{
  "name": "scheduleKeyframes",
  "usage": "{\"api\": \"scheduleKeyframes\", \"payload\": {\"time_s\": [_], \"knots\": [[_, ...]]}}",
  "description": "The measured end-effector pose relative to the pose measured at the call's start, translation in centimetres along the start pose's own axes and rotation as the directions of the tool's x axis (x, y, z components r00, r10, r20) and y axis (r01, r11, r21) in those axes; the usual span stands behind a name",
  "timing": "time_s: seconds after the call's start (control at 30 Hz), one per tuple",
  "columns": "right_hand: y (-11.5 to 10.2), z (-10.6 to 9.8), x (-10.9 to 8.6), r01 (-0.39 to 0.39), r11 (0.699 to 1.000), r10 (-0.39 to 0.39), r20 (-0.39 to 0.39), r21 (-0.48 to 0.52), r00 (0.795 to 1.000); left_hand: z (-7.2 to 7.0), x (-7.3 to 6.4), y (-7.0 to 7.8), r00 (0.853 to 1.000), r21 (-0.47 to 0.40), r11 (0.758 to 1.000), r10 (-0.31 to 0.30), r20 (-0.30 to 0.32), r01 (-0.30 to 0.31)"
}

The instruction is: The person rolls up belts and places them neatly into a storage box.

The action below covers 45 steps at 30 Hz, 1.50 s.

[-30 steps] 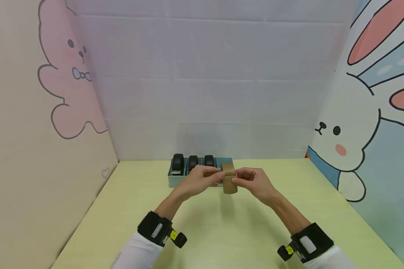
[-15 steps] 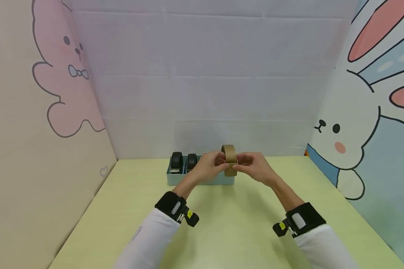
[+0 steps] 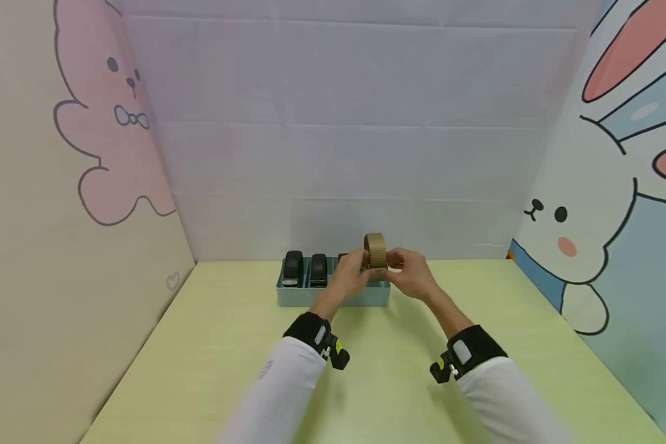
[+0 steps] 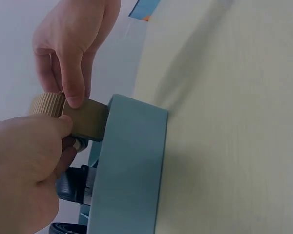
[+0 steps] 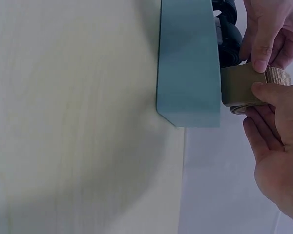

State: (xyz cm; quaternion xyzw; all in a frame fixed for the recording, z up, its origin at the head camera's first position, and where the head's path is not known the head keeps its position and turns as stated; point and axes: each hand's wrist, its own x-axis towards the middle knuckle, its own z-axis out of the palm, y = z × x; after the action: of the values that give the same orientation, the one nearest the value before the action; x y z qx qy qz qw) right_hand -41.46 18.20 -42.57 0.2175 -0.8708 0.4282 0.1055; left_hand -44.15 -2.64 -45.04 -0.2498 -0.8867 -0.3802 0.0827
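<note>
A rolled tan belt (image 3: 375, 250), ribbed on its upper part, stands upright at the right end of a pale blue divided box (image 3: 294, 298). My left hand (image 3: 348, 276) pinches the belt from the left, and my right hand (image 3: 415, 274) pinches it from the right. In the left wrist view, the belt's smooth lower part (image 4: 90, 119) reaches the box rim, with both thumbs on it. The right wrist view shows the belt (image 5: 241, 87) over the box's end compartment. How deep it sits inside is hidden.
Two rolled black belts (image 3: 293, 269) with silvery buckles stand in the box's left compartments. A third dark roll is mostly hidden behind my left hand. The box rests on a pale yellow table (image 3: 233, 345), near the white back wall (image 3: 244, 228).
Both hands have carried the belt forward and up from in front of the box to over its right end. In the last half second the belt has lowered behind the box's front wall.
</note>
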Motion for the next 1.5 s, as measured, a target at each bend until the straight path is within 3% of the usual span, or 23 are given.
{"api": "scheduleKeyframes", "payload": {"time_s": [0.13, 0.17, 0.27, 0.33, 0.4, 0.43, 0.57, 0.7, 0.87, 0.9, 1.0, 1.1, 1.2, 1.3, 1.5], "knots": [[0.5, 0.6, -0.4, -0.029, 0.998, 0.029, 0.009, -0.054, 1.000, 2.7, 0.8, -4.0, 0.999, 0.034, 0.998, 0.046, -0.022, -0.045], [0.6, 0.7, -0.5, -0.037, 0.997, 0.037, 0.008, -0.074, 0.999, 2.3, 0.3, -2.9, 1.000, 0.042, 0.999, 0.026, -0.011, -0.025], [1.0, 0.9, -0.6, -0.047, 0.991, 0.048, 0.004, -0.125, 0.999, 2.1, -0.5, -1.6, 1.000, 0.058, 0.998, -0.003, -0.018, 0.004], [1.1, 1.0, -0.6, -0.044, 0.989, 0.046, 0.010, -0.141, 0.999, 1.1, -1.5, 1.1, 0.997, 0.064, 0.995, -0.073, 0.004, 0.073], [1.2, 1.1, -0.5, -0.052, 0.987, 0.057, 0.025, -0.149, 0.998, 1.0, -1.9, 1.8, 0.996, 0.077, 0.993, -0.093, -0.002, 0.092], [1.2, 1.1, -0.5, -0.060, 0.987, 0.066, 0.034, -0.148, 0.997, 1.5, -1.7, 1.1, 0.997, 0.102, 0.992, -0.080, -0.016, 0.081], [1.1, 1.1, -0.5, -0.085, 0.985, 0.097, 0.072, -0.149, 0.993, 1.6, -2.0, 1.6, 0.999, 0.181, 0.982, -0.044, -0.027, 0.048], [0.7, 0.9, -0.4, -0.074, 0.987, 0.093, 0.130, -0.144, 0.987, 1.5, -2.0, 1.9, 1.000, 0.237, 0.971, 0.002, 0.004, -0.003], [0.2, 0.8, 0.0, -0.059, 0.983, 0.093, 0.194, -0.175, 0.976, 1.2, -1.5, 1.9, 0.996, 0.264, 0.965, -0.018, 0.085, -0.005], [0.1, 0.8, 0.0, -0.056, 0.981, 0.094, 0.200, -0.188, 0.975, 1.1, -1.3, 2.2, 0.993, 0.281, 0.960, -0.047, 0.109, 0.015], [-0.2, 1.0, 0.2, -0.060, 0.972, 0.109, 0.213, -0.226, 0.971, 2.9, -0.1, -0.3, 0.989, 0.336, 0.942, -0.066, 0.130, 0.018], [-0.6, 1.3, 0.3, -0.066, 0.962, 0.125, 0.212, -0.265, 0.969, 4.9, 0.7, -2.7, 0.992, 0.391, 0.920, -0.069, 0.110, 0.020], [-0.8, 1.8, 0.2, -0.073, 0.955, 0.136, 0.206, -0.289, 0.969, 5.7, 0.7, -3.3, 0.997, 0.422, 0.906, -0.047, 0.062, 0.017], [-0.7, 2.3, 0.1, -0.060, 0.951, 0.121, 0.189, -0.302, 0.974, 6.3, 0.5, -3.3, 1.000, 0.460, 0.888, -0.014, -0.002, 0.013], [-0.1, 3.0, -0.4, -0.006, 0.950, 0.037, 0.093, -0.312, 0.995, 6.4, -0.2, -2.5, 0.997, 0.465, 0.885, 0.035, -0.065, 0.000]]}}
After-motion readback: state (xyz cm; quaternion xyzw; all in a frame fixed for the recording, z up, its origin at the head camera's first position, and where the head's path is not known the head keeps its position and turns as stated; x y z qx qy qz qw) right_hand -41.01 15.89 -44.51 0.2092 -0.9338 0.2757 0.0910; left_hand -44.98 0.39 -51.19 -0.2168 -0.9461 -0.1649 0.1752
